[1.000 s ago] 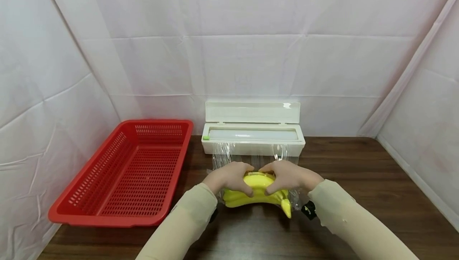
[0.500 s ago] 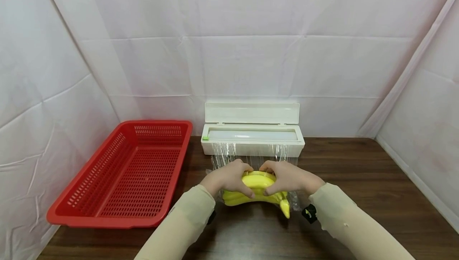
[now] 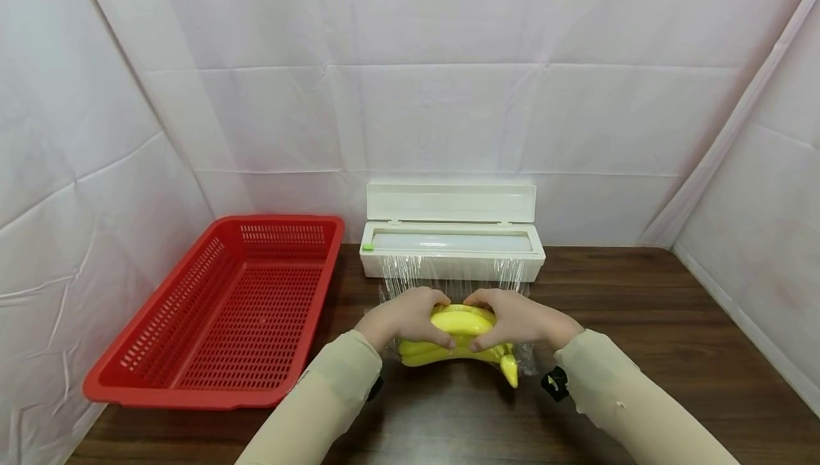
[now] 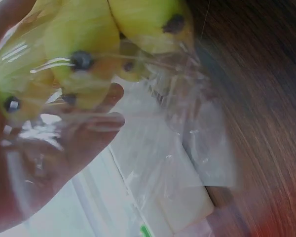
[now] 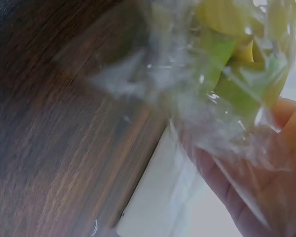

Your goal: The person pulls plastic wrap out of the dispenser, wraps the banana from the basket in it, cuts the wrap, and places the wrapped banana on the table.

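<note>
Though creased, drapes (image 3: pixel 442 123) behind bananas (image 3: pixel 463 324), tabletop (image 3: pixel 628 301).

Red plastic basket (image 3: pixel 250 326) left of the left hand (image 3: pixel 411 317), upright, slotted floor and walls. Dark wood-grain table (image 3: pixel 640 322) under both hands, running on past the right hand (image 3: pixel 520 319). White cloth (image 3: pixel 442 95), creased, hung beyond the hands and at either side.

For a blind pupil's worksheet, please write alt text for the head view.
Left hand and right hand grip yellow bananas, clear film running from them to an open white dispenser behind; a red basket sits at left.
</note>
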